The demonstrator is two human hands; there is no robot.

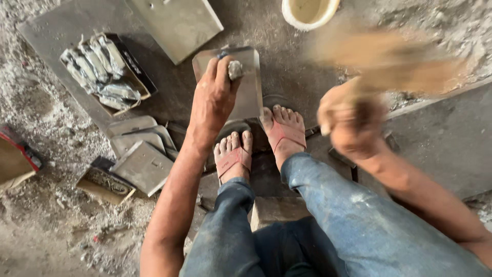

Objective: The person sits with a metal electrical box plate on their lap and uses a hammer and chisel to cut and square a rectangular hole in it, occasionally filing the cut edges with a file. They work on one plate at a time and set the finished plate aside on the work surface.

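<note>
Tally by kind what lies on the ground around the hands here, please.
Flat grey metal plates: 5, one held by the left hand
Open boxes: 3
White bowl: 1
Blurred tool in right hand: 1
Total: 10

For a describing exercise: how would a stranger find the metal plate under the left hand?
Start at the two sandalled feet. Just beyond the toes stands a tilted, shiny rectangular metal plate, pinned by the left hand. Unlike the dull grey plates stacked flat to the left, it alone is held.

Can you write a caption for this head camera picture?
Left hand presses a metal plate down while the blurred right hand swings a tool.
</note>
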